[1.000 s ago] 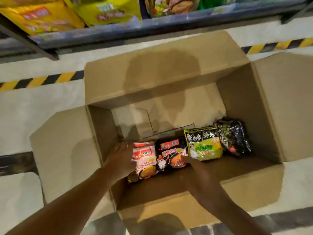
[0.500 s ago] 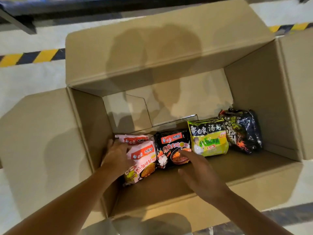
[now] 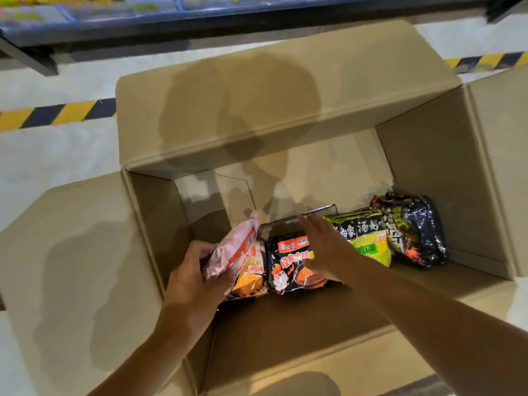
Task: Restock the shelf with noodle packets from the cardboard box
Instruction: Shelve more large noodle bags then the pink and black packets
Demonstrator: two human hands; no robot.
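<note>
An open cardboard box [image 3: 434,178] sits on the floor below me with noodle packets along its near inner wall. My left hand [image 3: 190,277] grips a pink packet [image 3: 237,247], tilted up on its edge. A second pink packet [image 3: 250,277] lies under it. My right hand [image 3: 321,247] reaches in with straight fingers over a black-and-orange packet [image 3: 288,264]. To the right lie a green-yellow packet [image 3: 367,235] and a black packet [image 3: 411,230].
The box flaps [image 3: 74,252] fold outward on every side. The shelf edge [image 3: 228,15] with blurred stocked packets runs along the top of the view. Yellow-black hazard tape [image 3: 57,112] marks the pale floor behind the box.
My left hand has lifted the top pink packet up on its edge. My right hand has moved forward across the black-and-orange packet. The view has tilted up, showing the shelf edge again.
</note>
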